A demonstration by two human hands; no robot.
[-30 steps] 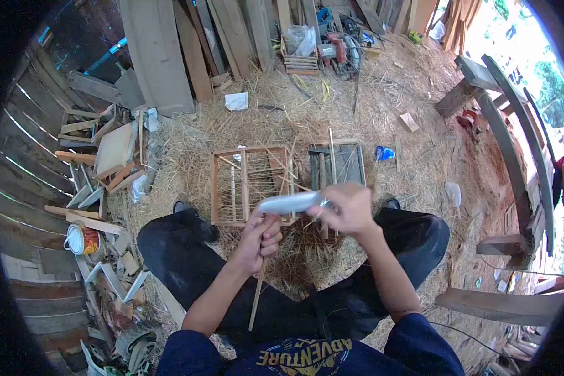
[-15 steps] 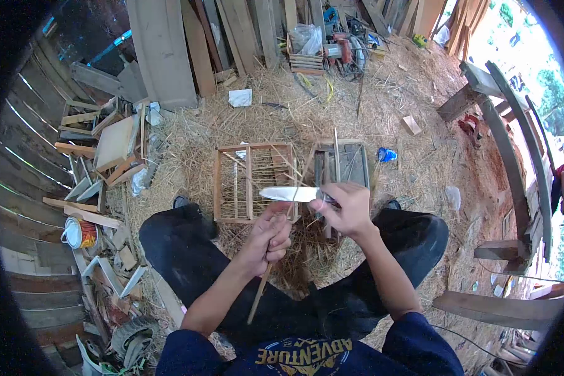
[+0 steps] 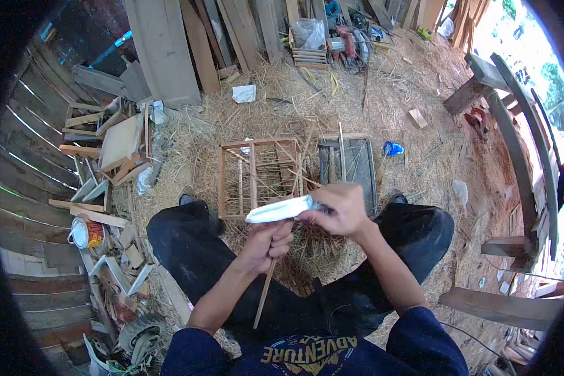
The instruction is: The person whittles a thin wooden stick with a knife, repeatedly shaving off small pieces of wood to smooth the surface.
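Note:
My left hand (image 3: 267, 243) is closed around a thin wooden stick (image 3: 262, 301) that runs down toward my lap. My right hand (image 3: 337, 211) grips the handle of a knife (image 3: 279, 210), whose broad pale blade points left and lies across the stick just above my left fist. Both hands are held over my spread knees in dark trousers. On the straw beyond them stands a small wooden cage frame (image 3: 257, 178) with thin bars, and a grey slatted frame (image 3: 348, 164) lies to its right.
Straw covers the ground. Planks (image 3: 169, 50) lean at the back left, with scrap wood (image 3: 116, 147) and a tin can (image 3: 86, 233) at the left. A crate and power tools (image 3: 332, 41) sit at the back. Timber beams (image 3: 514, 150) run along the right.
The knife blade has dropped and tilted down toward my left fist, moving left along the stick. The view has shifted slightly, and both hands stay on their objects.

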